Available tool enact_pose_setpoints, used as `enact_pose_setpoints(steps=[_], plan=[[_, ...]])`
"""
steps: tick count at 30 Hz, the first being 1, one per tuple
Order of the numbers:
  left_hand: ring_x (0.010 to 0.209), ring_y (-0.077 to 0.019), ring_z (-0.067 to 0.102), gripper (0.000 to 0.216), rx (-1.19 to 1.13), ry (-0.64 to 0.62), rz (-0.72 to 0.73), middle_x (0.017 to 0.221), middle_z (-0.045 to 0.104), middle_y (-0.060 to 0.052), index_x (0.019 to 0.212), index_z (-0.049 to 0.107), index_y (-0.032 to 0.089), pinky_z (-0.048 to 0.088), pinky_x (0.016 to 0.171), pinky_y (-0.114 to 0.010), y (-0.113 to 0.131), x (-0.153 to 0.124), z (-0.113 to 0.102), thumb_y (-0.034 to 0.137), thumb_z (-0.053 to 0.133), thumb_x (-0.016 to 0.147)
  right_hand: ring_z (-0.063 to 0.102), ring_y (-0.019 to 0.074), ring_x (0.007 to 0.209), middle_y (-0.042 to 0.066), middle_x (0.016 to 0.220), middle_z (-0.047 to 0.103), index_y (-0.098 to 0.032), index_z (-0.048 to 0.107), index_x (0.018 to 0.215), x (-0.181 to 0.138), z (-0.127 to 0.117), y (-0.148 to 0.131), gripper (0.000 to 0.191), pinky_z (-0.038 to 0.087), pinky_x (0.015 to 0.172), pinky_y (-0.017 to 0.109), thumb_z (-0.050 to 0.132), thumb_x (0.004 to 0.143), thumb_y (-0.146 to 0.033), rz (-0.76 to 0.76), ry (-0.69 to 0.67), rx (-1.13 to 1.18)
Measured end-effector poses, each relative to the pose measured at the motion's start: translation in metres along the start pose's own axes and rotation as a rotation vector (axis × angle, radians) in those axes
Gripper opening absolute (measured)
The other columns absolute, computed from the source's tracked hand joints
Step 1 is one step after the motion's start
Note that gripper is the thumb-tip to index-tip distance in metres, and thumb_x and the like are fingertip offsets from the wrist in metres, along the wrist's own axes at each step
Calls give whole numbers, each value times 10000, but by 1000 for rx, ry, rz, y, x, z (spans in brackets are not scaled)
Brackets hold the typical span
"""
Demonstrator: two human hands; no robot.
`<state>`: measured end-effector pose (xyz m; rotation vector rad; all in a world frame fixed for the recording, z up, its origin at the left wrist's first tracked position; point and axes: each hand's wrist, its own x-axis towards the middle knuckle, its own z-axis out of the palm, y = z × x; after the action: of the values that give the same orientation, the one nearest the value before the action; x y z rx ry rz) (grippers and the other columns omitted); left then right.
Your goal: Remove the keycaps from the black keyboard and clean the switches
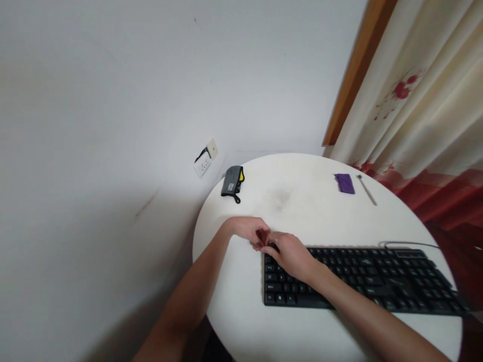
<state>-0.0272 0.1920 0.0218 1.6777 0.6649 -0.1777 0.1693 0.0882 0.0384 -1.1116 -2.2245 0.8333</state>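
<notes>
A black full-size keyboard (pixel 362 271) lies on the white round table (pixel 302 201). At its upper left corner my two hands meet. My left hand (pixel 249 230) curls just outside that corner, fingers bent and pressed together, with the fingertips close to those of the other hand. My right hand (pixel 292 254) reaches over the left-hand keys, thumb and fingers closed in a pinch. A small dark patch shows under the right fingers; whether it is a key or something held cannot be made out. What lies between the fingertips is hidden.
A grey pouch (pixel 231 182) with black trim and a yellow patch lies at the table's left edge. Toward the far right are a purple cloth (pixel 344 183) and a thin stick-like tool (pixel 367 191). The keyboard's cable (pixel 407 243) runs right. Behind are a wall socket (pixel 203 165) and curtain (pixel 422 100).
</notes>
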Motion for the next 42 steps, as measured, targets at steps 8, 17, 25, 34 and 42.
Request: enact_pose_setpoints(steps=[8,17,25,34,42], plan=[[714,-156,658,304,44,8,19,808,743,-23,941,770,185,507,657,-244,3,-6,-1,360,797,694,630,181,721,19,745,700,-180,681,765,-2,2,24,315,453,722,273,526,943,-387,75,87,290],[708,-127,604,299,203,340,331,802,675,-38,913,758,148,468,649,-223,28,-1,13,365,805,712,574,159,622,20,642,648,-167,642,692,-1,0,34,393,436,616,261,523,913,-469,237,386,416],[810,-141,610,235,445,756,523,911,670,-43,1042,688,179,496,782,-274,35,26,30,295,706,838,667,193,651,94,765,724,-151,645,870,1,-13,52,433,541,634,313,506,881,-560,400,507,694],[1024,-196,566,162,620,850,615,1055,640,-72,1009,723,246,463,916,-341,38,35,37,312,635,890,663,188,616,91,698,719,-148,625,810,-1,-20,55,409,494,569,273,518,891,-535,383,611,554],[866,-177,587,119,515,1207,188,955,656,-39,941,712,206,468,862,-321,-23,25,-34,236,666,835,669,194,661,82,706,720,-159,641,782,-2,-9,53,446,492,647,296,474,916,-550,388,553,512]])
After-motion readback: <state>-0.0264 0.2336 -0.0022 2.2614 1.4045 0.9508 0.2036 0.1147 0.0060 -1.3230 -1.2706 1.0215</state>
